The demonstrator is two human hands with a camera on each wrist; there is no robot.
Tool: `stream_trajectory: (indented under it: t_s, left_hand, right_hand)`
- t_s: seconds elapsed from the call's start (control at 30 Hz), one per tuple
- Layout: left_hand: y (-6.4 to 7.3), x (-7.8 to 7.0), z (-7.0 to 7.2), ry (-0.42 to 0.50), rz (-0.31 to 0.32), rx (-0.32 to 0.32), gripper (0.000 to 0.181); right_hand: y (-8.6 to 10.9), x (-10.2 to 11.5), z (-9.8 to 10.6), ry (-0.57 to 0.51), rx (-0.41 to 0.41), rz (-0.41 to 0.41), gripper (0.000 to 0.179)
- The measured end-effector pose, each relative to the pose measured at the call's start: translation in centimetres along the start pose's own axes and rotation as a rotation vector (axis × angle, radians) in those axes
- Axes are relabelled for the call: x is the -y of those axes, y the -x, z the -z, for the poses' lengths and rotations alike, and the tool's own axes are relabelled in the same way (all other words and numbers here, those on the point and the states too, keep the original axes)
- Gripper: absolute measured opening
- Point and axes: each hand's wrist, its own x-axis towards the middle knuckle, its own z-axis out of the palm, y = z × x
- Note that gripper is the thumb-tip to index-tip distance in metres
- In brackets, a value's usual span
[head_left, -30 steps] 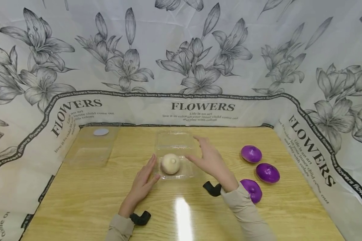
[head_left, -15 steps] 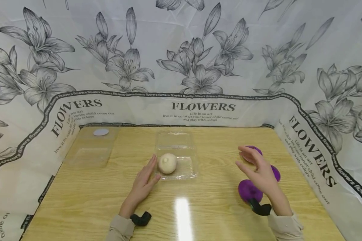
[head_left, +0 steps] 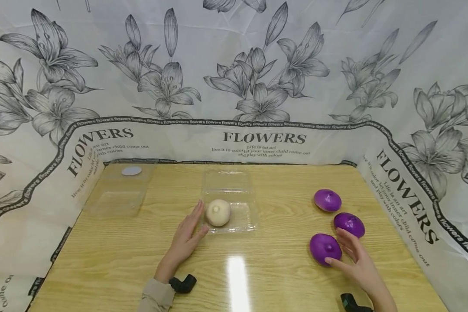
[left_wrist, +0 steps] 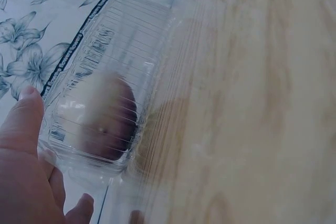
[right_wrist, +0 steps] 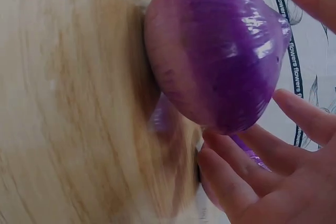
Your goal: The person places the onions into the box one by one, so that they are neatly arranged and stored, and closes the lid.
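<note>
A white onion [head_left: 218,212] sits in the left part of the front half of a clear plastic clamshell box [head_left: 243,216], whose lid lies open behind. My left hand [head_left: 184,237] rests along the left side of this box, fingers fairly straight; through the plastic the onion shows in the left wrist view. On the right, my right hand [head_left: 359,262] reaches around the nearest purple onion [head_left: 325,249]. Its thumb and fingers are spread on either side. In the right wrist view the thumb stands apart from that onion, while some fingertips [right_wrist: 210,156] lie close to its underside; contact is unclear.
Two more purple onions, a middle one [head_left: 349,224] and a far one [head_left: 327,200], lie behind the nearest. Another clear plastic box [head_left: 118,195] with a white oval label [head_left: 131,171] is at the back left. Flower-printed cloth [head_left: 265,145] borders the wooden table [head_left: 281,277].
My right hand has left the box and moved right, then toward me, to the nearest purple onion. The white onion shifted slightly left in the box. My left hand has stayed put.
</note>
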Motion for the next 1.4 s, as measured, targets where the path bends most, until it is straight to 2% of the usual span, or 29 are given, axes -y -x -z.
stream_trajectory:
  t_s: [0.1,0.27,0.7,0.9,1.0,1.13,1.27,1.4]
  left_hand:
    - [0.0,0.0,0.0,0.003,-0.001,0.002,0.066]
    - [0.0,-0.1,0.0,0.006,0.000,0.001,0.066]
    - [0.0,-0.2,0.1,0.014,0.001,0.002,0.066]
    - [0.0,-0.1,0.1,0.011,0.008,0.009,0.066]
    - [-0.1,-0.1,0.1,0.010,0.007,0.012,0.066]
    - [0.0,-0.1,0.1,0.010,0.003,0.007,0.066]
    - [0.0,-0.1,0.1,0.010,0.005,0.007,0.066]
    - [0.0,0.0,0.1,0.004,0.007,0.008,0.066]
  right_hand:
    - [0.3,-0.3,-0.3,0.007,0.018,-0.035,0.090]
    - [0.2,-0.6,-0.5,0.047,0.032,-0.060,0.091]
    - [-0.6,-0.6,-0.7,0.084,0.047,-0.056,0.085]
    - [-1.7,-0.2,-0.3,0.060,0.046,-0.001,0.083]
    - [-2.4,0.3,-0.3,0.047,0.058,0.026,0.082]
    - [-3.5,1.4,-0.6,0.009,0.083,0.025,0.085]
    - [-4.8,3.1,-1.2,-0.015,0.107,0.010,0.086]
    - [-6.4,4.9,-2.0,-0.009,0.107,0.032,0.082]
